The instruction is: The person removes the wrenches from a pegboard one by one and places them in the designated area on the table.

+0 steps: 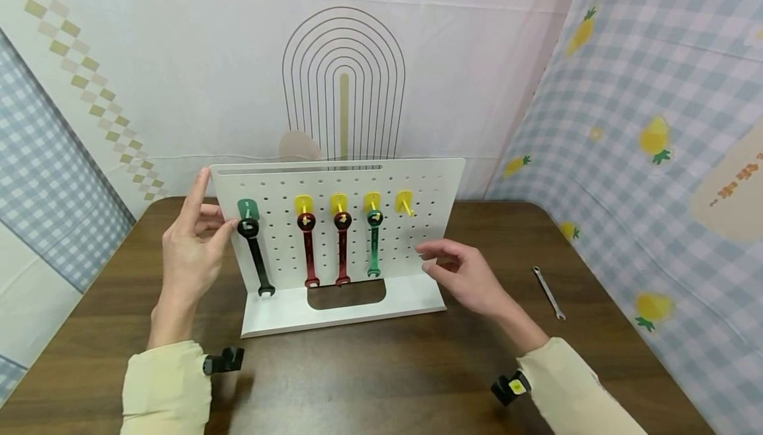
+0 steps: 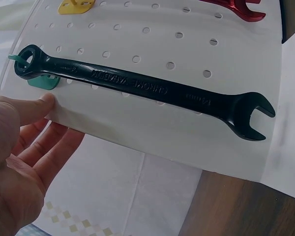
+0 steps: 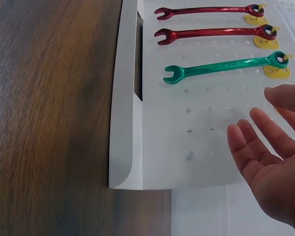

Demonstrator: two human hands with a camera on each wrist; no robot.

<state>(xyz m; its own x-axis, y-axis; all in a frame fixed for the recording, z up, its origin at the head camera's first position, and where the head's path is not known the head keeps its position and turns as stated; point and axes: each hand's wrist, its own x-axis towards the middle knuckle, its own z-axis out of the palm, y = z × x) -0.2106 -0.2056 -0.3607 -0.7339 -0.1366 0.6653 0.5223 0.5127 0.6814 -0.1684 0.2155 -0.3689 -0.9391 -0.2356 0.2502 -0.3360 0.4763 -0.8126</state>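
A white pegboard (image 1: 280,243) stands on its base. My left hand (image 1: 193,249) holds its left edge, thumb on the front face and other fingers behind. Right by that thumb, a black combination wrench (image 2: 137,83) hangs from a green hook (image 2: 43,81). Two red wrenches, one of them this left one (image 1: 308,249), and a green wrench (image 3: 226,65) hang from yellow hooks. The rightmost yellow hook (image 1: 404,202) carries nothing. My right hand (image 1: 465,273) is in front of the board's right edge, fingers loosely bent and holding nothing.
A small silver wrench (image 1: 548,292) lies on the brown wooden table (image 1: 369,375), right of my right hand. Behind the table hangs a patterned white cloth (image 1: 226,77), and a checked cloth (image 1: 626,190) borders the right side.
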